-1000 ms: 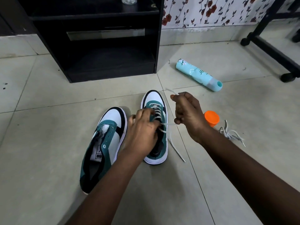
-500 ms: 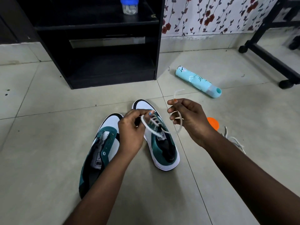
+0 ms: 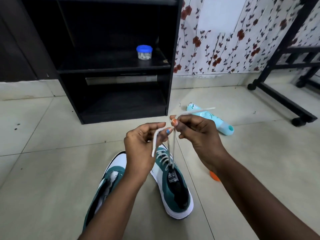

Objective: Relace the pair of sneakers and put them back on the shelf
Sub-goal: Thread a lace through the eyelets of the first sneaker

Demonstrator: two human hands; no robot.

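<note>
Left hand (image 3: 140, 144): pinches one end of the white lace (image 3: 171, 149) | Right hand (image 3: 195, 134): pinches the other end, raised at frame centre | Laced sneaker (image 3: 174, 186): on the floor (image 3: 52, 170) below the hands | Unlaced sneaker (image 3: 107, 184): just left of it | Black shelf (image 3: 112, 68): upper centre, holding a blue-lidded jar (image 3: 144, 52)

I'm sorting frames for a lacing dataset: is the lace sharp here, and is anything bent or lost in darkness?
Head view: the white lace reads clearly through the eyelets, but its free end at the right hand is motion-smeared; wide-angle distortion bows the black metal frame; the black shelf unit is too dark inside for detail beyond the blue-lidded jar.
</note>
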